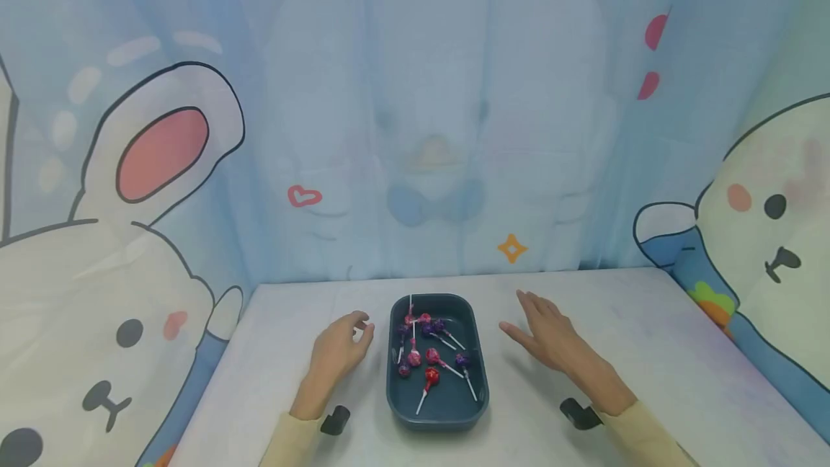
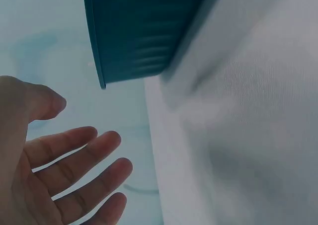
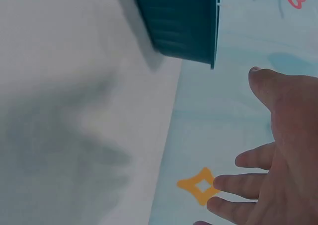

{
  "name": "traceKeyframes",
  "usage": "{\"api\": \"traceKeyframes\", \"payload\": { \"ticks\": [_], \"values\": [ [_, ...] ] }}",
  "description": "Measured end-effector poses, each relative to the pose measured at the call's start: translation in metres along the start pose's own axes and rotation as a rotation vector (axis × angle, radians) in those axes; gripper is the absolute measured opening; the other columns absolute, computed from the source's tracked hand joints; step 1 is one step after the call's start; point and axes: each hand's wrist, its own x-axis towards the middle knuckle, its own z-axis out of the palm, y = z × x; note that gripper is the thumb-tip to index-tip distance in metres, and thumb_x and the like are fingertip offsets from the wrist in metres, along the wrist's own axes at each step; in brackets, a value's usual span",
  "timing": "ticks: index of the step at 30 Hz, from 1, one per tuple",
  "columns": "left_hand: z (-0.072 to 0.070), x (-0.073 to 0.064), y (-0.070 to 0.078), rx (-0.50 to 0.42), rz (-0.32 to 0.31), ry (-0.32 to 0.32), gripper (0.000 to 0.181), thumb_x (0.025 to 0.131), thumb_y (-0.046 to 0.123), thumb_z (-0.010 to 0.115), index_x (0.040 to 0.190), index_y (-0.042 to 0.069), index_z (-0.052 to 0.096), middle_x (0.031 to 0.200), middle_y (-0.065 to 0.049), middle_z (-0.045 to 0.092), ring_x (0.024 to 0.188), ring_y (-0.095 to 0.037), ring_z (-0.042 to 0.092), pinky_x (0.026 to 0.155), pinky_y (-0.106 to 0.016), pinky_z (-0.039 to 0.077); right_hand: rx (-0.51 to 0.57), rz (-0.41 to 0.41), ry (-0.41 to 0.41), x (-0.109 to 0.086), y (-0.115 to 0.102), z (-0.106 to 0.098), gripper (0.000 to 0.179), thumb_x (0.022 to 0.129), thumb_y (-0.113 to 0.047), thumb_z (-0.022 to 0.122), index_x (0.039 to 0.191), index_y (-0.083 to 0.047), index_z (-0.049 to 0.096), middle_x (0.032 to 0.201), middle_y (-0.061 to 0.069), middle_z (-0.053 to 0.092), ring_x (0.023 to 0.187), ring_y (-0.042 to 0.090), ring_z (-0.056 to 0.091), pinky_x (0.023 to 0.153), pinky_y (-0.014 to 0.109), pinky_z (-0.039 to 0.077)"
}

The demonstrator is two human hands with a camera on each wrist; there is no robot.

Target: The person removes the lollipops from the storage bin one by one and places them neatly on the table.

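A dark teal rectangular tray (image 1: pixel 447 415) stands on the table between both hands. Several wrapped lollipops lie in it, among them a red lollipop (image 1: pixel 431 376) near the front, a pink lollipop (image 1: pixel 433 356) and a purple lollipop (image 1: pixel 462 360) at the right side. To the tray's left my left hand (image 1: pixel 338 349) is held with loosely bent fingers, apart from it and holding nothing. On the other side, my right hand (image 1: pixel 547 334) spreads its fingers above the table, also holding nothing. The wrist views show only the tray's outer wall (image 2: pixel 144 36), so its contents are hidden there.
The white table (image 1: pixel 532 409) reaches back to a pale blue curtain (image 1: pixel 428 92) printed with cartoon animals. Black wrist devices, a left one (image 1: pixel 336 420) and a right one (image 1: pixel 580 414), sit at the cuffs of the yellow sleeves.
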Motion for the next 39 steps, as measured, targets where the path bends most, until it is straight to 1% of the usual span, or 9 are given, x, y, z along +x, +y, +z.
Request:
{"api": "traceKeyframes", "payload": {
  "ticks": [2,8,12,19,23,27,30,34,39],
  "values": [
    [0.000,0.001,0.004,-0.015,0.000,-0.013,0.028,0.088,0.040,0.053,0.102,0.018,0.063,0.093,0.002,0.069,0.083,-0.016,0.064,0.070,-0.034,0.048,0.009,-0.024,0.010,0.002,-0.004,-0.002,0.087,0.086,-0.063,0.042,0.143,0.000,0.021,0.144,0.027,0.026,0.131,0.045,0.025,0.100,0.063,0.023],
    [0.005,0.000,0.015,-0.043,-0.055,-0.089,0.027,0.089,0.044,0.051,0.093,0.021,0.064,0.089,0.004,0.067,0.076,-0.011,0.059,0.064,-0.030,0.045,0.015,-0.070,0.030,0.007,-0.019,-0.005,0.085,0.086,-0.061,0.045,0.143,-0.003,0.022,0.143,0.026,0.032,0.130,0.043,0.031,0.100,0.060,0.027],
    [0.008,-0.001,0.019,-0.047,-0.059,-0.105,0.024,0.089,0.041,0.052,0.087,0.020,0.064,0.082,0.005,0.065,0.068,-0.009,0.055,0.059,-0.028,0.042,0.018,-0.089,0.019,0.009,-0.027,-0.007,0.087,0.084,-0.065,0.044,0.143,-0.004,0.024,0.142,0.025,0.034,0.128,0.042,0.035,0.099,0.057,0.031],
    [0.012,0.001,0.026,-0.058,-0.088,-0.141,0.026,0.089,0.044,0.051,0.083,0.021,0.062,0.074,0.007,0.059,0.060,-0.008,0.049,0.055,-0.026,0.038,-0.002,-0.115,0.016,0.017,-0.041,-0.007,0.077,0.086,-0.051,0.055,0.142,-0.006,0.027,0.139,0.023,0.039,0.125,0.040,0.040,0.098,0.054,0.035],
    [0.013,0.001,0.030,-0.077,-0.105,-0.162,0.026,0.089,0.043,0.052,0.082,0.020,0.062,0.072,0.007,0.058,0.059,-0.009,0.048,0.054,-0.026,0.038,-0.013,-0.129,0.003,0.020,-0.051,-0.006,0.076,0.086,-0.053,0.053,0.142,-0.007,0.030,0.138,0.023,0.041,0.124,0.039,0.042,0.098,0.052,0.036],
    [0.014,0.000,0.032,-0.080,-0.107,-0.176,0.027,0.088,0.043,0.053,0.080,0.018,0.061,0.069,0.006,0.057,0.057,-0.010,0.048,0.052,-0.026,0.038,-0.016,-0.144,-0.016,0.020,-0.060,-0.005,0.076,0.086,-0.056,0.051,0.141,-0.008,0.031,0.138,0.021,0.041,0.125,0.038,0.042,0.098,0.051,0.036],
    [0.016,0.000,0.032,-0.072,-0.093,-0.177,0.027,0.087,0.043,0.054,0.078,0.018,0.060,0.066,0.006,0.057,0.055,-0.009,0.047,0.050,-0.026,0.037,-0.021,-0.160,-0.019,0.021,-0.067,-0.004,0.074,0.086,-0.055,0.051,0.140,-0.008,0.034,0.138,0.019,0.043,0.124,0.036,0.043,0.098,0.051,0.037],
    [0.018,0.000,0.033,-0.072,-0.076,-0.173,0.027,0.087,0.042,0.055,0.077,0.018,0.060,0.063,0.007,0.056,0.053,-0.009,0.047,0.049,-0.026,0.037,-0.040,-0.195,-0.018,0.022,-0.076,-0.001,0.069,0.087,-0.053,0.051,0.139,-0.009,0.036,0.136,0.017,0.045,0.122,0.034,0.046,0.097,0.049,0.038],
    [0.019,0.001,0.033,-0.061,-0.071,-0.172,0.025,0.086,0.041,0.056,0.077,0.018,0.059,0.063,0.007,0.055,0.052,-0.009,0.046,0.049,-0.026,0.036,-0.053,-0.235,-0.026,0.024,-0.085,0.005,0.064,0.088,-0.048,0.054,0.137,-0.010,0.040,0.132,0.015,0.049,0.119,0.031,0.049,0.095,0.047,0.041]
  ]
}}
